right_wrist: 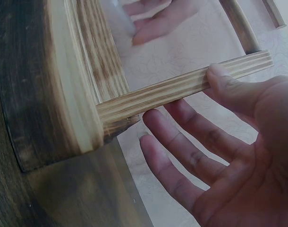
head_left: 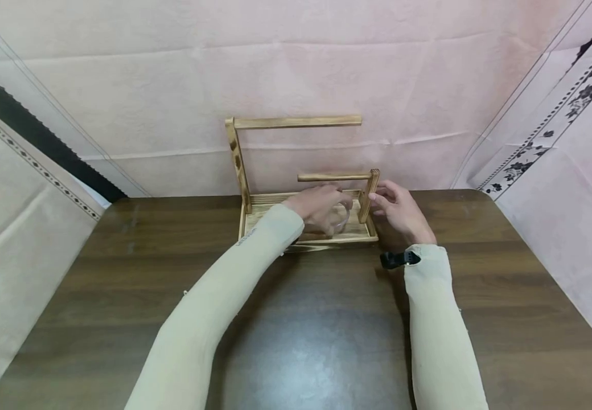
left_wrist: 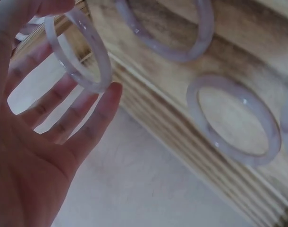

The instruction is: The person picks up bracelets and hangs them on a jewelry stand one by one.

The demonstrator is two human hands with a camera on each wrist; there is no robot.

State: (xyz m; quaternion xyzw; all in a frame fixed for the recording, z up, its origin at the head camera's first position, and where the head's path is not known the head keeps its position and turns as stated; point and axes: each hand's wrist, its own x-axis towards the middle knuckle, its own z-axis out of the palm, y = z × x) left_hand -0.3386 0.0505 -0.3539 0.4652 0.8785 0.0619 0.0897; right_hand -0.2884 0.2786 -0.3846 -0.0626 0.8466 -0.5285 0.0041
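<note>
A wooden display rack stands at the table's far edge, with a shallow tray (head_left: 316,245), a tall post (head_left: 238,162) with a long rod on the left, and a short post (head_left: 367,199) with a lower rod on the right. My left hand (head_left: 319,206), over the tray, pinches a translucent pale lavender bangle (left_wrist: 105,66) near the thumb. More such bangles (left_wrist: 272,137) lie on the tray's wooden floor in the left wrist view. My right hand (head_left: 403,213) holds the short post (right_wrist: 182,85), thumb on one side and fingers against the other.
The brown wooden table (head_left: 301,319) spreads in front of the rack. A pale cloth backdrop (head_left: 296,80) hangs close behind, with more patterned cloth (head_left: 547,142) at both sides. The upper rod (head_left: 298,122) reaches out above the lower one.
</note>
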